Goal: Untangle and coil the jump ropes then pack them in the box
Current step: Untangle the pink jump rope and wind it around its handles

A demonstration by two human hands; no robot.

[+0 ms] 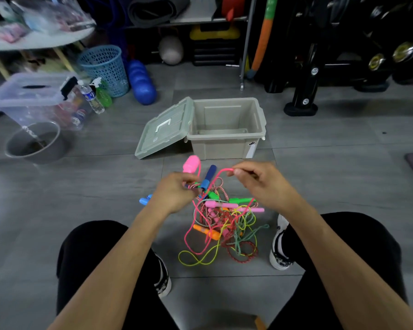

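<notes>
Head view: left hand (174, 195) grips pink handle (191, 163); right hand (260, 182) pinches its pink cord (216, 177), above the jump ropes (224, 225) tangled on the floor near the open box (227, 136). Cords look light, limp, snag-prone; handles rigid, best holds.

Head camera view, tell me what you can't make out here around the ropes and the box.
- Left hand: its own back hides what the fingers grip below the pink handle.
- Rope tangle: overlapping cords, so the rope count is unclear.
- Light blue handle: mostly behind the left wrist.
- Box: label too small to read.
- Right hand pinches the pink cord.
</notes>
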